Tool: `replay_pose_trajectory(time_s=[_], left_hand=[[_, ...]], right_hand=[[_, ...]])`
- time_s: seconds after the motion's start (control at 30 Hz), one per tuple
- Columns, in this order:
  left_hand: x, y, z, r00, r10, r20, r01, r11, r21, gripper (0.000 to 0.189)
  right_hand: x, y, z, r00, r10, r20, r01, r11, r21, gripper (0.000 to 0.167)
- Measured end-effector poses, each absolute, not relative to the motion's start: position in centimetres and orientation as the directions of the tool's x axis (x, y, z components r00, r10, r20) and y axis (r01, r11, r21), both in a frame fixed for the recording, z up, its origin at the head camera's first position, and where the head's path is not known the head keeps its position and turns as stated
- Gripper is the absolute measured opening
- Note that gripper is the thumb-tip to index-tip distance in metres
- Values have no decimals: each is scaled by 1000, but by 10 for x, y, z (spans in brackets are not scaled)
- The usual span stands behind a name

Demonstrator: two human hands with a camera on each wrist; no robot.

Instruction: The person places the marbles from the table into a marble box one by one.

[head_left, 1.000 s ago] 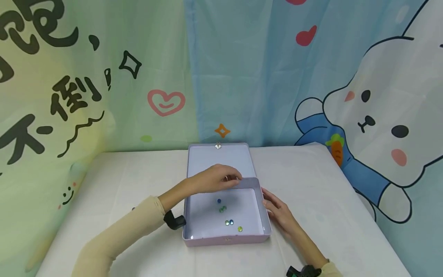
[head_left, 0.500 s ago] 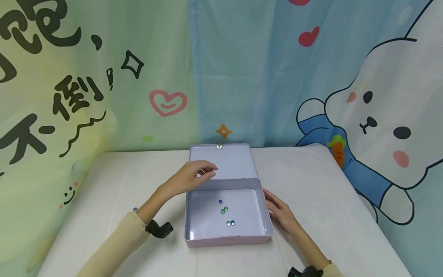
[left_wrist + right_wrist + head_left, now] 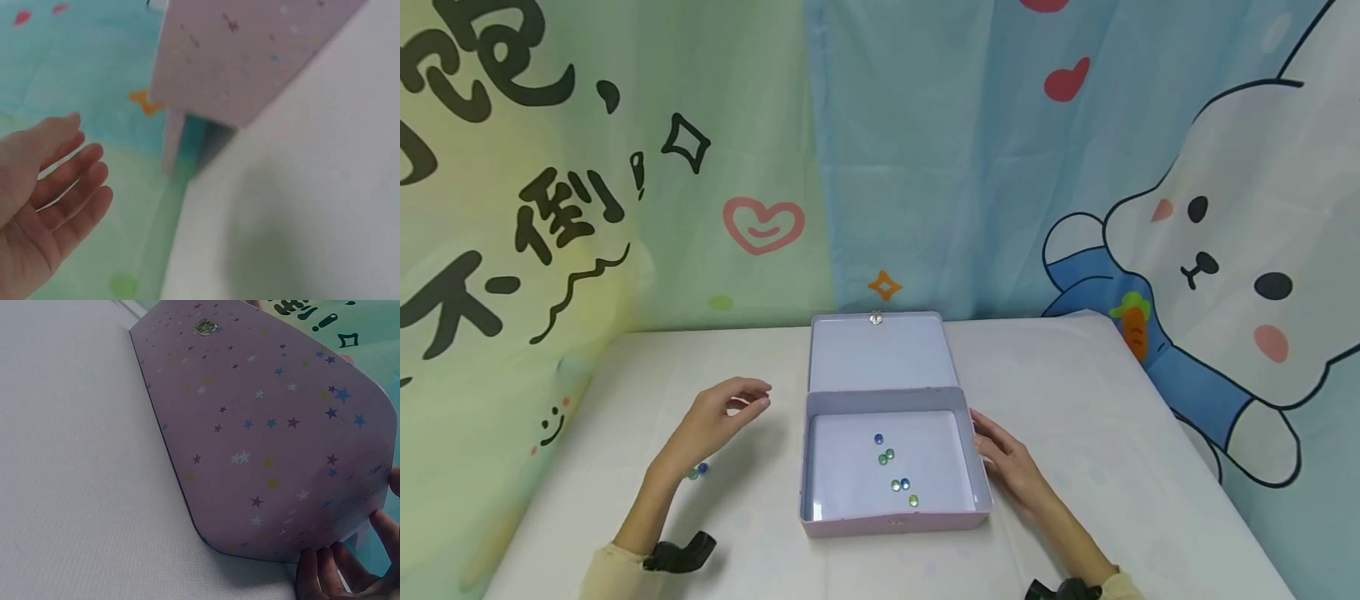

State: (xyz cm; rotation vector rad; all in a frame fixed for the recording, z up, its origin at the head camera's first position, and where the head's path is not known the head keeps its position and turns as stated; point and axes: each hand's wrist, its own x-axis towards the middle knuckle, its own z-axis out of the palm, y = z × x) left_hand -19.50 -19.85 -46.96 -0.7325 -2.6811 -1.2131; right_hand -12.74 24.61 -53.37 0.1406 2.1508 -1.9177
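Note:
A shallow lilac box [image 3: 892, 526] stands with its lid [image 3: 880, 354] folded back. Several small glass marbles lie on its floor: a blue marble [image 3: 878, 438], green marbles [image 3: 882, 459] behind the middle, and a yellow-green marble [image 3: 913, 501] close to the front wall. Left of the box, over the table, hovers my left hand [image 3: 718, 421], fingers loosely bent and holding nothing. By its wrist, a blue marble [image 3: 703, 467] and a green one [image 3: 692, 473] sit on the cloth. My right hand [image 3: 1009, 461] rests its relaxed fingers against the box's right side; the right wrist view shows fingertips at the star-printed wall [image 3: 269, 437].
A white cloth [image 3: 1120, 467] covers the table. Behind it hangs a printed curtain [image 3: 895, 167] with a rabbit and hearts, reaching down to the back edge. Dark wrist cameras [image 3: 681, 554] are strapped on both arms.
My left hand has moved from over the box leftward and toward me, uncovering the lid. The yellow-green marble near the front has shifted slightly. My right hand stays at the box's side.

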Motion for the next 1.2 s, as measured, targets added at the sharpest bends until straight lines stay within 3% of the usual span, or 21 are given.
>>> replay_pose_trajectory(time_s=[0.17,0.3,0.47,0.57,1.2], left_hand=[[-176,-228,-487,-892,318,322,451,690,566,24],[-153,-247,-494,-925,242,293,363,793,490,33],[-125,-266,-498,-965,143,219,234,844,483,60],[-115,-273,-503,-975,89,204,180,854,488,66],[-103,-279,-519,-998,-32,51,-5,887,463,32]], right_hand=[[-127,246,-534,-962,-85,-260,249,119,-961,58],[-128,245,-536,-960,-107,-258,245,120,-962,59],[-128,244,-535,-961,-106,-256,243,124,-962,58],[-129,244,-534,-962,-97,-257,244,129,-961,58],[-127,244,-530,-958,-99,-270,257,125,-958,57]])
